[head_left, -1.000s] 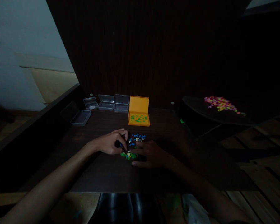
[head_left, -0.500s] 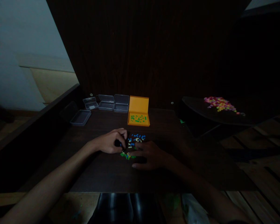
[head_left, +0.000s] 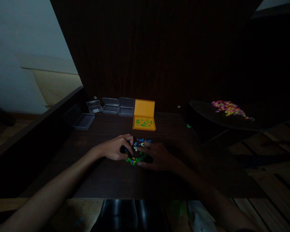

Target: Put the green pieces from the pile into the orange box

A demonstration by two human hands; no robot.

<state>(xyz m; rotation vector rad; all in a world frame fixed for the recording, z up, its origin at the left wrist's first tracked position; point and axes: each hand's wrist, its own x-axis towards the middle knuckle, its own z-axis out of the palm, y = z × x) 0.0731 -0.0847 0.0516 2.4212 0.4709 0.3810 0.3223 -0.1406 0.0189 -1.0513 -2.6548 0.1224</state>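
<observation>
Up the table [head_left: 99, 180] the pale pieces [head_left: 135, 148] have slid toward the blue pieces [head_left: 141, 140], and left to right it's the left hand [head_left: 117, 148] curled, its grip impossible to tell, green pieces [head_left: 132, 162] lying between, then the right hand [head_left: 157, 157], released, fingers loosely spread.

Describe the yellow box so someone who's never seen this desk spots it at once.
Start with the dark desk: toward its far side, past the left hand and right hand, stands the yellow box, its lid up. It sits just right of the clear boxes. It alone is yellow and holds green pieces; its neighbours are see-through.
</observation>
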